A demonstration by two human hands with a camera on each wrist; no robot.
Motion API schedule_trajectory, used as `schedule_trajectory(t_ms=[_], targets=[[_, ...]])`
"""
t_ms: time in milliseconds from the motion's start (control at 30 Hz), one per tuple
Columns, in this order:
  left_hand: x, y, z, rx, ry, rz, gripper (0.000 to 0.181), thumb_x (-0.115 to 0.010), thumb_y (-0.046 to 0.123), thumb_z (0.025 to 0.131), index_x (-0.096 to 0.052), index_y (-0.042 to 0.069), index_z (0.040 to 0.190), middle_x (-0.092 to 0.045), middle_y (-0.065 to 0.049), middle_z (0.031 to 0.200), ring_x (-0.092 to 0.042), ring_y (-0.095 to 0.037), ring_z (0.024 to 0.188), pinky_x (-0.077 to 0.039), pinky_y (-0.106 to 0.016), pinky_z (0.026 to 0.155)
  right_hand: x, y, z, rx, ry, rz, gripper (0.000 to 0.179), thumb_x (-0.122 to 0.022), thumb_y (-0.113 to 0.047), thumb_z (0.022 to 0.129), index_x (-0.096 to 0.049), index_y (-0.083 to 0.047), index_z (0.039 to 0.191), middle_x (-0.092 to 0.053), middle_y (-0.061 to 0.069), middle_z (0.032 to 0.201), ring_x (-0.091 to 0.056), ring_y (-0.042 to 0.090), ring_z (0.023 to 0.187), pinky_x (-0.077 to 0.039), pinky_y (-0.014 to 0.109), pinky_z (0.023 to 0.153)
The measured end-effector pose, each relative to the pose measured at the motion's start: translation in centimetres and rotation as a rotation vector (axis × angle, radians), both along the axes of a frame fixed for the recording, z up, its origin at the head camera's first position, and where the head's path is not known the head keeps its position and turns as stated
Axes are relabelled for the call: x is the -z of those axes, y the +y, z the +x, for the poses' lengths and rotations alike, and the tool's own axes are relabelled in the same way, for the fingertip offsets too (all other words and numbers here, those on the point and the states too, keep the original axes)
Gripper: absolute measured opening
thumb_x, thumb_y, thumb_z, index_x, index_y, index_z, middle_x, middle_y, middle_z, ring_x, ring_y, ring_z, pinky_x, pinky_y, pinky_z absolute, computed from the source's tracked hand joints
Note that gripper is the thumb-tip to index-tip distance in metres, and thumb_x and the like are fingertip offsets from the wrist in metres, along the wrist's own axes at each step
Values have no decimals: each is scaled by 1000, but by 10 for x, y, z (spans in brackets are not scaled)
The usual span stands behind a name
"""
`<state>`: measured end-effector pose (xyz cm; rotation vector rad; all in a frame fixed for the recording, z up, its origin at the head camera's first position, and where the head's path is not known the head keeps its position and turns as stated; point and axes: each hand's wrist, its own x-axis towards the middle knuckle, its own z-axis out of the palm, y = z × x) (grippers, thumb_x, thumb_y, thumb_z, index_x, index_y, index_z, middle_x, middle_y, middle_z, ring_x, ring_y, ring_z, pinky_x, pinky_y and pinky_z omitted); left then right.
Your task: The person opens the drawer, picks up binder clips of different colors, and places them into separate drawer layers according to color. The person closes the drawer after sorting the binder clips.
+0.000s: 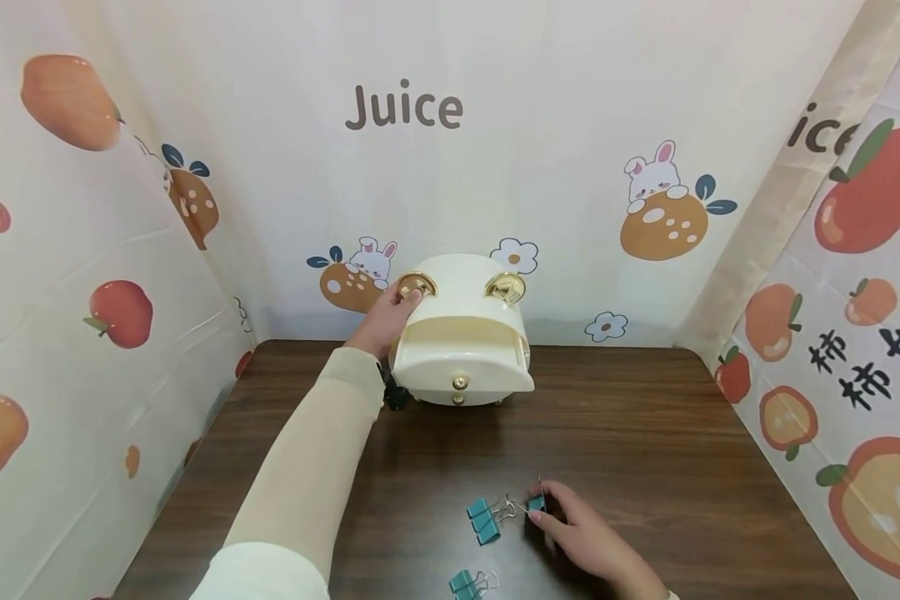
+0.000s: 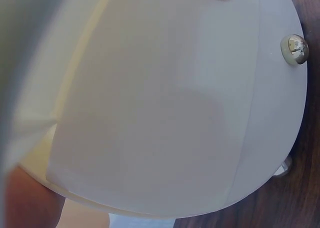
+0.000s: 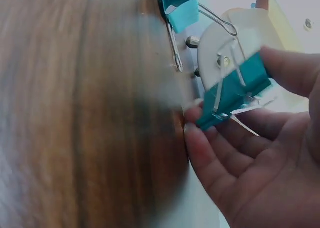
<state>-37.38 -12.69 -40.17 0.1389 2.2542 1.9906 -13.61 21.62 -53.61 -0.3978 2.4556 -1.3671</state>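
Note:
A cream drawer box (image 1: 465,287) with gold round fittings stands at the back of the table, its front drawer (image 1: 461,367) pulled partly out. My left hand (image 1: 388,321) grips the box's left side beside a gold fitting; the fingers behind it are hidden. In the left wrist view the pale side wall (image 2: 165,102) fills most of the picture. Near the front, my right hand (image 1: 573,529) pinches a teal binder clip (image 3: 235,90) between thumb and fingers, just above the table. Another teal binder clip (image 1: 484,522) lies just left of it.
A third binder clip (image 1: 465,585) lies at the near edge of the view. Next to the box's left side is a small black object (image 1: 396,395). Printed curtains (image 1: 570,125) enclose the dark wooden table (image 1: 645,425) at the back and sides.

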Motion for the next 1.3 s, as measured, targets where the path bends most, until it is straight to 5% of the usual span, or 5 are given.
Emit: schedule_trajectory(t_ms=[233,533,700,1033,1300], targets=[[2,-1,-2,0,5,-3,57,-51,41,108,-38,25,160,-43,-4,158,-44,-24,137,-32,-45,116,-4,2,1,15,15,-90,39,-66,-25,103,-55,-4,134,-59,10,131,-57,23,117,-50,29,95],[1,0,0,-15,1,-10,55,-52,39,108,-39,24,159,-45,-4,156,-45,-24,136,-34,-45,114,-9,-5,3,139,3,-224,38,-61,-20,106,-52,1,136,-58,20,131,-59,26,116,-53,27,93],[-1,2,-1,-12,10,-2,53,-52,37,109,-41,21,158,-47,-6,153,-49,-26,131,-37,-44,112,-19,-6,2,212,114,-281,29,-61,-13,105,-56,-1,131,-62,18,126,-61,18,113,-51,23,91],[1,0,-1,-17,17,-2,52,-51,36,109,-42,20,157,-48,-6,153,-49,-25,131,-37,-43,112,-60,-8,-14,17,342,-458,24,-46,4,107,-50,7,130,-58,27,125,-67,26,112,-55,29,92],[0,0,-2,-9,13,-3,53,-52,38,108,-42,21,157,-49,-6,152,-49,-24,131,-37,-43,113,-102,-24,-37,-46,427,-298,27,-51,-4,107,-54,-8,134,-61,8,122,-61,23,108,-53,28,89]])
